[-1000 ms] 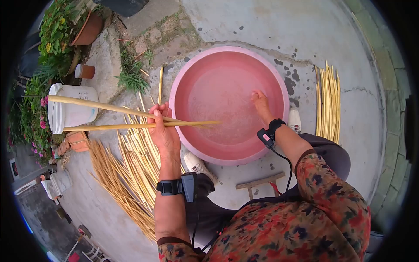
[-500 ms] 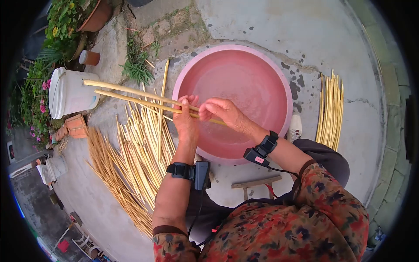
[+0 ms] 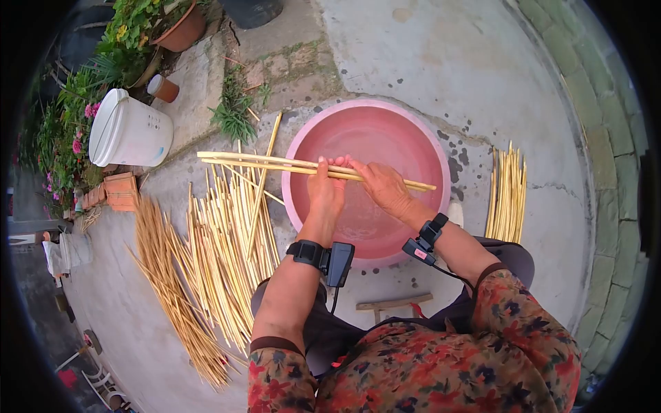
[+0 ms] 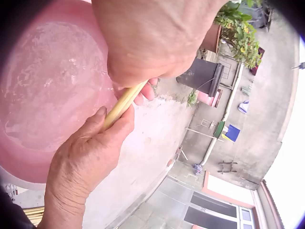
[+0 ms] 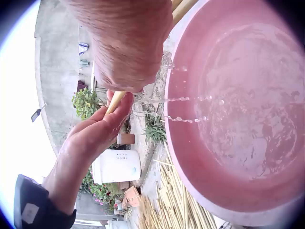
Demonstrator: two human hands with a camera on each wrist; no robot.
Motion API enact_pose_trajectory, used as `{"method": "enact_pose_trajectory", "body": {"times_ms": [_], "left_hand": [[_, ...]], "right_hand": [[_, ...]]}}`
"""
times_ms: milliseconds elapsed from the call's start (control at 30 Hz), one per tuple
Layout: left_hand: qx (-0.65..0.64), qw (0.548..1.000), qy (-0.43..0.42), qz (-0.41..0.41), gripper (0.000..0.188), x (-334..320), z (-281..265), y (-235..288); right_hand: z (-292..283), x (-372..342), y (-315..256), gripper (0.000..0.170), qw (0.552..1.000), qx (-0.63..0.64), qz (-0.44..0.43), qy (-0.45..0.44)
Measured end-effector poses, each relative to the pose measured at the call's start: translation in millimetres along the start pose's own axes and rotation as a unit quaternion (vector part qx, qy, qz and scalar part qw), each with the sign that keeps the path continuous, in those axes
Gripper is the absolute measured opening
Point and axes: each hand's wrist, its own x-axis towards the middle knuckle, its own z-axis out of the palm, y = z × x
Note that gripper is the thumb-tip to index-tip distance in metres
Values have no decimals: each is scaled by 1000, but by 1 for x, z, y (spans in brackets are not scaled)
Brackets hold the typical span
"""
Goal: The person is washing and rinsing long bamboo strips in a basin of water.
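Note:
Two long pale-yellow stalks point(image 3: 234, 157) lie across both hands over a round pink basin point(image 3: 365, 114) that holds shallow water. The left hand point(image 3: 326, 194) grips them around the middle, near the basin's left rim. Just right of it, the right hand point(image 3: 383, 187) holds the same stalks, the two hands' fingertips close together. Thin ends extend past the right hand over the water. In the left wrist view, the right thumb and fingers pinch a stalk point(image 4: 119, 106). Strings of drops point(image 5: 183, 119) fall into the basin in the right wrist view.
Left of the basin, a spread pile of loose stalks point(image 3: 220, 255) lies beside a browner bundle point(image 3: 162, 275). At the right is another stalk bundle point(image 3: 506, 199). A lidded white bucket point(image 3: 141, 131), bricks point(image 3: 121, 191) and potted plants stand at left. A wooden stool point(image 3: 394, 301) is below.
The right hand came up from the basin's right side to the left hand and took hold of the stalks. The left hand moved right with them, and their thin ends now reach further right.

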Motion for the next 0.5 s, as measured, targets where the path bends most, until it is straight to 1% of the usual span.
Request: {"method": "enact_pose_trajectory", "body": {"times_ms": [33, 67, 133, 167, 200, 233, 267, 333, 367, 400, 433, 500], "left_hand": [[-17, 1000, -2, 6, 17, 2, 3, 2], [-22, 1000, -5, 9, 17, 4, 4, 6], [-10, 998, 35, 44, 18, -3, 12, 16], [-15, 998, 35, 47, 18, -2, 12, 19], [-28, 996, 67, 45, 19, 0, 11, 20], [-40, 993, 99, 42, 19, 2, 10, 22], [-44, 993, 99, 44, 19, 4, 8, 26], [-99, 983, 109, 108, 21, 13, 5, 39], [-105, 983, 107, 108, 21, 17, 1, 50], [-104, 978, 140, 116, 23, 20, -4, 63], [-102, 972, 174, 124, 24, 21, -7, 66], [-99, 973, 181, 107, 25, 21, -8, 54]], "right_hand": [[-4, -1, 0, 43, 1000, -3, -4, 0], [-9, -1, 0, 43, 999, -16, -26, -17], [-22, -3, 1, 44, 997, -34, -53, -40], [-30, -4, 1, 41, 996, -28, -55, -69], [-38, -4, 1, 39, 993, -22, -56, -97], [-45, -3, 1, 39, 993, -26, -61, -98], [-52, -2, 1, 37, 992, -16, -65, -109], [-74, -3, -3, 35, 990, -11, -71, -119], [-92, -8, -6, 36, 985, -53, -63, -150], [-108, -14, -8, 38, 977, -95, -53, -181], [-121, -20, -9, 38, 977, -100, -53, -183], [-145, -31, -10, 39, 967, -166, -54, -185]]}}
